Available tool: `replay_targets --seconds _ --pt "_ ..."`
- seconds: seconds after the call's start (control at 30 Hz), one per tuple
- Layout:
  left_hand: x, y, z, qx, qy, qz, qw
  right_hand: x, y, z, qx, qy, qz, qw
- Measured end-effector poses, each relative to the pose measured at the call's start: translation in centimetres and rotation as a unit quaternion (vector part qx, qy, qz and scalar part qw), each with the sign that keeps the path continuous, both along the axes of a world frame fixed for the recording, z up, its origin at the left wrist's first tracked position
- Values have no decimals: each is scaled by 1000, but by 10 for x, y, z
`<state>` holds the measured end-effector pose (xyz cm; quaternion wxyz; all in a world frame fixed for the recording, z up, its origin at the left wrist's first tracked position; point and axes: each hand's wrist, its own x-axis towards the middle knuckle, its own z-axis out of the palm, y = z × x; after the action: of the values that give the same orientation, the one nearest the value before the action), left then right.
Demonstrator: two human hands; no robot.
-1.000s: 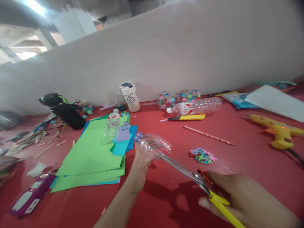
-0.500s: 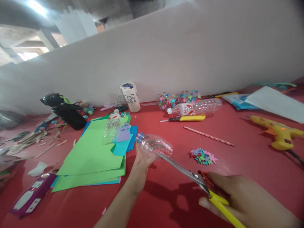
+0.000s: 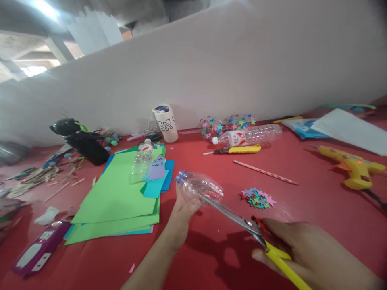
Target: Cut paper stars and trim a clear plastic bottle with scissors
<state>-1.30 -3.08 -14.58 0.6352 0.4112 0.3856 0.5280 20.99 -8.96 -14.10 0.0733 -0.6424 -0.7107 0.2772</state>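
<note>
My left hand grips a clear plastic bottle piece with a blue ring at its neck, tilted so the neck points up and left. Its wider end faces right and looks cut. My right hand is closed around the yellow and red handles of a pair of scissors. The long blades reach left to the lower edge of the bottle piece; their tips touch or overlap the plastic. A pile of foam stars lies on the red table just beyond the scissors.
Green foam sheets lie left with a clear bottle on top. Farther back are a tumbler, another bottle, a yellow utility knife and a pencil. A glue gun lies right. Another person's hand shows far left.
My left hand and the bottle piece have shifted slightly right and down, toward the scissors. The scissors and my right hand have stayed nearly in place.
</note>
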Motion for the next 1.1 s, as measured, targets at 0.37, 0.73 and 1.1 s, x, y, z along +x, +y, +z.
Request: replay_targets --seconds 0.37,0.73,1.1 --pt "2 1 -3 27 -16 -19 999 2 -1 -2 43 6 17 999" --pt "3 -2 -4 33 -9 -31 999 1 -2 2 -5 -9 -1 1000" --pt "3 -3 -3 48 20 -22 998 3 -1 -1 44 -29 16 998"
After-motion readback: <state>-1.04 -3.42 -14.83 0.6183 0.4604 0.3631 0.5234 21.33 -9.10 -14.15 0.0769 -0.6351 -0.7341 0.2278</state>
